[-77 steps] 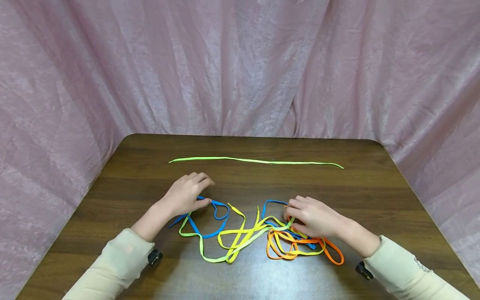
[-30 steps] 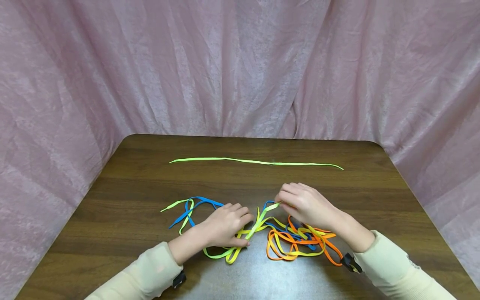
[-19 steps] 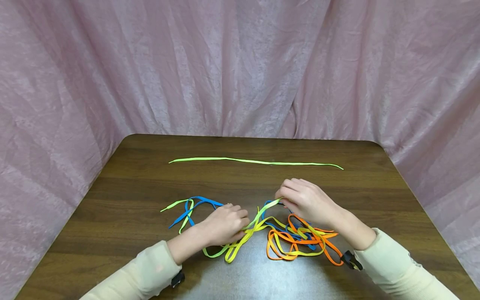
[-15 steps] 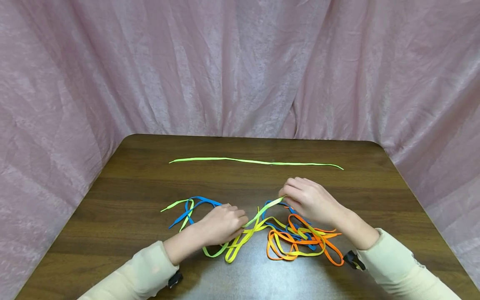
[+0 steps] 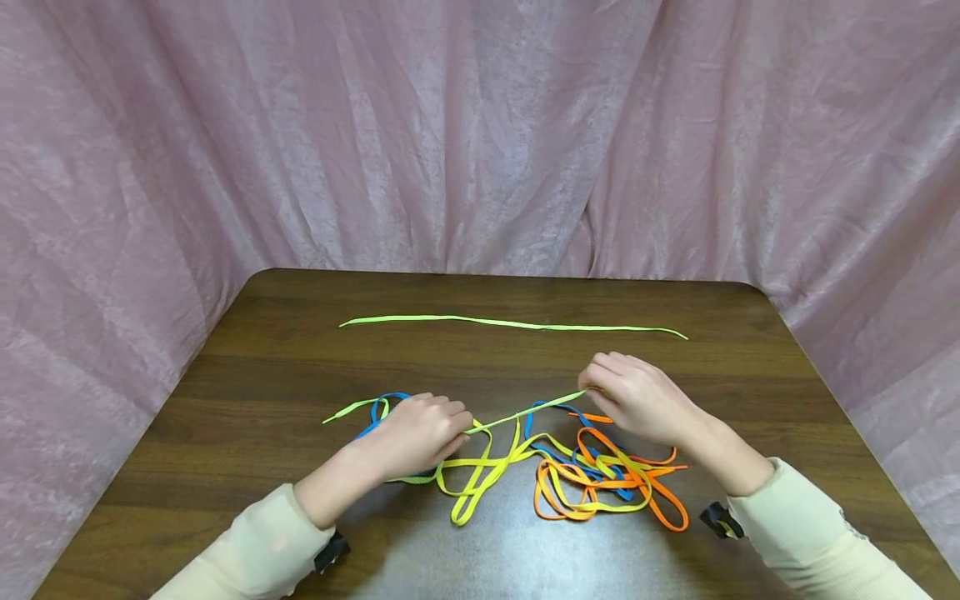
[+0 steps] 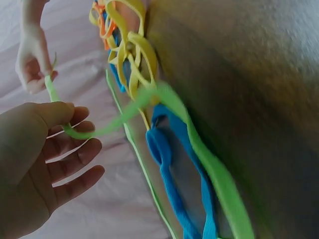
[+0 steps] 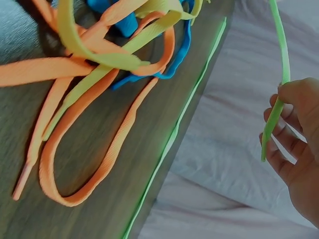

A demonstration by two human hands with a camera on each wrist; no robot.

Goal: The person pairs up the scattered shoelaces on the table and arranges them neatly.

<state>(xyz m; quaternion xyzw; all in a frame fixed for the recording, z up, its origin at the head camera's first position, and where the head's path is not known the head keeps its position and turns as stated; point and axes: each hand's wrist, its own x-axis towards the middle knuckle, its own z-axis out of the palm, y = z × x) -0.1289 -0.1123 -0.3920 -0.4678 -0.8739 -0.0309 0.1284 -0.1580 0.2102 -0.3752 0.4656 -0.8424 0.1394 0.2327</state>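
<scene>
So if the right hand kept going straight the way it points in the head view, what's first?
Probably the straight green lace lying across the far part of the table. The right hand's height is unclear, so it might pass over.

Left hand [image 5: 422,430], right hand [image 5: 637,397], fingers [image 6: 75,159] of each pinching, forearms [image 5: 262,533] angled inward

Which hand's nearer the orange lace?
Right. The right hand is by the far side of the orange lace; the left hand is well off to its left.
</scene>
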